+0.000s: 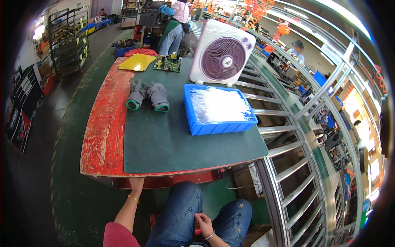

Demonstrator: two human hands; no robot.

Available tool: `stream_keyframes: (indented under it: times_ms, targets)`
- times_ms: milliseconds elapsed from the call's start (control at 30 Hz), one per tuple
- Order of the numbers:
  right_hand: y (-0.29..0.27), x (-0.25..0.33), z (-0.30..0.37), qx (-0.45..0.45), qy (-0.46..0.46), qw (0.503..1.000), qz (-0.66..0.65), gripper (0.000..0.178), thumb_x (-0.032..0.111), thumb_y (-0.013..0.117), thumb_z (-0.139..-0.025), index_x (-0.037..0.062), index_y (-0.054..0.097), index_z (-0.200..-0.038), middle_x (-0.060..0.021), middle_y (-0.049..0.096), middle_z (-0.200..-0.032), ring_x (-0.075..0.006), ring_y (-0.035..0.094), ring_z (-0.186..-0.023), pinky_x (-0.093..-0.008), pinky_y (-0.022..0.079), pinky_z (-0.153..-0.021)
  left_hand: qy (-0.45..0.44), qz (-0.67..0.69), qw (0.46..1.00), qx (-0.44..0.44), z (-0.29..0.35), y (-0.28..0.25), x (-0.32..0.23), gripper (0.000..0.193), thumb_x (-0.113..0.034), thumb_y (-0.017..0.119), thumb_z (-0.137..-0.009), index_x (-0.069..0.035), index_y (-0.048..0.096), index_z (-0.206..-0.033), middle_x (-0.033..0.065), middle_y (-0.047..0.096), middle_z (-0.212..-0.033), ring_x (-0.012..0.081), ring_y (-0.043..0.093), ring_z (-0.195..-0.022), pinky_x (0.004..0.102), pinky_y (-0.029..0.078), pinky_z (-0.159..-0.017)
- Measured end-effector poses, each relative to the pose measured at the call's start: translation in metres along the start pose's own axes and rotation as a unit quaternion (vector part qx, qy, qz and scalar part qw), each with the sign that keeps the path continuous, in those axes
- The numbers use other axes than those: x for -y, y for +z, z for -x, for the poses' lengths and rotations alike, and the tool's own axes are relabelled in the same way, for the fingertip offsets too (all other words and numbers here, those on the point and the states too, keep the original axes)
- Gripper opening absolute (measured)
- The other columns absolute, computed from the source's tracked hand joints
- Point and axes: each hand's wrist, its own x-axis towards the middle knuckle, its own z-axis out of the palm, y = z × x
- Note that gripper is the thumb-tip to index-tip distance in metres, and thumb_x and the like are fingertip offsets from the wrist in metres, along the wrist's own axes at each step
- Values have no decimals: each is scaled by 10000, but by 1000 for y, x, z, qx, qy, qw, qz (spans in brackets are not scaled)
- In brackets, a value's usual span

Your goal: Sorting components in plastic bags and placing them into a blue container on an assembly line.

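Note:
My left hand (136, 182) reaches under the near edge of the red table (105, 136), by an opening below the top; the tabletop hides its fingers. My right hand (203, 224) rests on my jeans between the thighs with its fingers curled together; whether anything is in them cannot be seen. On the dark green mat (164, 140) stands a blue plastic bin (222, 128) full of thin white strips. To its left lies a pair of grey gloves (147, 95) with green cuffs. Neither hand touches these.
A white and purple box fan (224, 57) stands behind the bin. Yellow sheets (137, 62) and a circuit board (168, 64) lie at the far end. A metal roller conveyor (279, 129) runs along the right. A person (175, 24) stands beyond the table; shelving (68, 41) is far left.

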Motion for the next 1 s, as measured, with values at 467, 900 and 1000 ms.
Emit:
stream_keyframes:
  times_ms: [467, 900, 1000]
  targets:
    - [66, 149, 67, 170, -315, 905, 232, 341, 238, 689, -928, 18, 622, -1180, -75, 657, -1101, -176, 637, -996, -296, 519, -819, 153, -10, 983, 96, 136, -62, -258, 613, -214, 894, -647, -27, 568, -1131, 120, 649, -938, 256, 663, -852, 363, 536, -789]
    - [42, 196, 133, 43, -542, 771, 331, 147, 130, 699, -895, 6, 675, -971, -143, 688, -1006, -290, 690, -880, -340, 551, -762, 185, 37, 914, 359, 161, 23, -361, 651, -289, 896, -642, -58, 601, -1174, 148, 695, -1019, 326, 690, -923, 365, 552, -799]
    - [33, 197, 142, 40, -522, 790, 320, 138, 115, 697, -896, -6, 676, -960, -141, 688, -992, -279, 690, -876, -332, 550, -755, 163, 57, 904, 390, 165, 27, -368, 656, -281, 898, -631, -56, 609, -1175, 141, 698, -1032, 314, 696, -929, 355, 553, -802]
